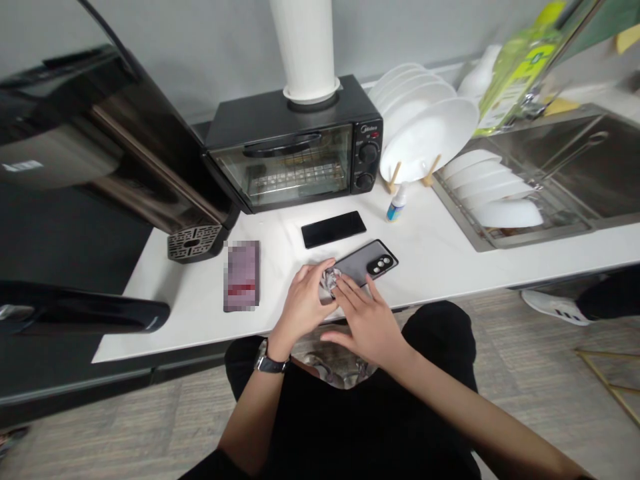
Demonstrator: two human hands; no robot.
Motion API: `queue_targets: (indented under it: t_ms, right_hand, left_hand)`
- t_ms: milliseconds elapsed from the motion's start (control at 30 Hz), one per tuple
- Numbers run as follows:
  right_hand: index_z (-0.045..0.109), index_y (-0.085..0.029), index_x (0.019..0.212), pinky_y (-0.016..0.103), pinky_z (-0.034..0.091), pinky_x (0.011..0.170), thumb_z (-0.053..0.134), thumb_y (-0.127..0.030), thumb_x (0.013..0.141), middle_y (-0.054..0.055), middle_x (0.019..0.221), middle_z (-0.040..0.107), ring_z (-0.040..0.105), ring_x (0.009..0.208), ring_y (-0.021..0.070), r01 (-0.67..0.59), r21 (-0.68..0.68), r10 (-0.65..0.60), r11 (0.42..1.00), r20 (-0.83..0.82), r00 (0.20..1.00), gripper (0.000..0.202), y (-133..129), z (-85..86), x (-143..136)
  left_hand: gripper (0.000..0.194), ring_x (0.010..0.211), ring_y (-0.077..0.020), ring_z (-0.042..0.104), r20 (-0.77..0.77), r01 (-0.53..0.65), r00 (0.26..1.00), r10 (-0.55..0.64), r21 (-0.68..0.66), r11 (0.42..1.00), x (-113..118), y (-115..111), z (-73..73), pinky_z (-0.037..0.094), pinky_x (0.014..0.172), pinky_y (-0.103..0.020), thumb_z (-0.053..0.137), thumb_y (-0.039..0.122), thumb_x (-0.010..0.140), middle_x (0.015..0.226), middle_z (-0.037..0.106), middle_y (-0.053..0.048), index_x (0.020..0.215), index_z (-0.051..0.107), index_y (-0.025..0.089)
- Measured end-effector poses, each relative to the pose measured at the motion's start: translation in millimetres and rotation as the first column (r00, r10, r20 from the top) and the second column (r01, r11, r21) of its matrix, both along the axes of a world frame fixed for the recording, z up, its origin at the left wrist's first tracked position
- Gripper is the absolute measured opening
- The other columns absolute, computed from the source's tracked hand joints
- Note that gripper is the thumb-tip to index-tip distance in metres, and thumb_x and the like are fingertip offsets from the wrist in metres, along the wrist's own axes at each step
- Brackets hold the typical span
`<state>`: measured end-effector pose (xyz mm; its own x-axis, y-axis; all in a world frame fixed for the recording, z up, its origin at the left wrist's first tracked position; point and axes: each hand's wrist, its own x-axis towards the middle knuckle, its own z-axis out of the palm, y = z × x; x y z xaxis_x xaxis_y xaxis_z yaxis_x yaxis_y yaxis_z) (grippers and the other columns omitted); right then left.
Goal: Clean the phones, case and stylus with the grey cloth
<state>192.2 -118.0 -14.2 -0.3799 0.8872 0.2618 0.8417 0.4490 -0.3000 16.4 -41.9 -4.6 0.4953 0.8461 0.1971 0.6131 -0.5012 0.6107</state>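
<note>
A grey phone case with a black camera cut-out (353, 263) lies on the white counter near its front edge. My left hand (306, 300), with a watch on its wrist, curls its thumb and fingers around a crumpled greyish-white piece (331, 278) at the case's left end. My right hand (367, 320) has its fingers spread; their tips touch the crumpled piece and the case, while the thumb points left, apart. Just behind lies a black phone (333, 229), flat. To the left is a purple, partly pixelated packet (243, 275). A small spray bottle (395, 205) stands behind to the right.
A black toaster oven (295, 160) stands at the back, a white container (307, 50) on top. White plates (430, 137) stand in a rack beside it. On the right is a metal sink (575, 173) with dishes. A dark appliance (150, 153) stands left. Someone's shoe (555, 307) shows at right.
</note>
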Motion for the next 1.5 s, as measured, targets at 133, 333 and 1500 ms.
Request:
queue_targets:
  t_ms: [133,333,1500]
  right_hand:
    - [0.050,-0.006,0.152,0.064,0.017,0.128,0.040,-0.076,0.099,0.020,0.161,0.047,0.031,0.157,0.0381,0.065,0.075,-0.072,0.995,0.101,0.992,0.089,3.2,1.2,52.0]
    - [0.051,0.001,0.149,0.073,0.011,0.125,0.037,-0.076,0.100,0.029,0.155,0.052,0.019,0.160,0.0456,0.314,0.153,-0.330,0.937,0.091,0.940,0.092,37.3,-4.3,59.7]
    - [0.060,-0.017,0.146,0.065,0.020,0.128,0.052,-0.065,0.101,0.012,0.151,0.061,0.028,0.159,0.0378,0.011,-0.001,-0.011,1.000,-0.017,1.000,0.067,4.9,3.5,25.2]
  left_hand:
    - [0.077,0.130,-0.0296,0.056,-0.005,-0.003,1.000,0.003,-0.013,1.000,1.8,-2.1,4.6,0.046,0.115,-0.049,0.084,0.032,0.084,0.147,0.060,-0.008,0.151,0.045,0.027]
    - [0.078,0.132,-0.0290,0.055,-0.001,0.031,1.000,-0.031,0.009,0.999,4.5,-1.9,4.0,0.046,0.116,-0.048,0.084,0.032,0.084,0.146,0.061,-0.008,0.151,0.045,0.027]
    - [0.084,0.131,-0.0308,0.055,-0.028,0.039,0.999,-0.040,-0.009,0.999,-0.7,-0.3,0.5,0.047,0.114,-0.049,0.079,0.031,0.088,0.149,0.057,-0.011,0.160,0.035,0.026]
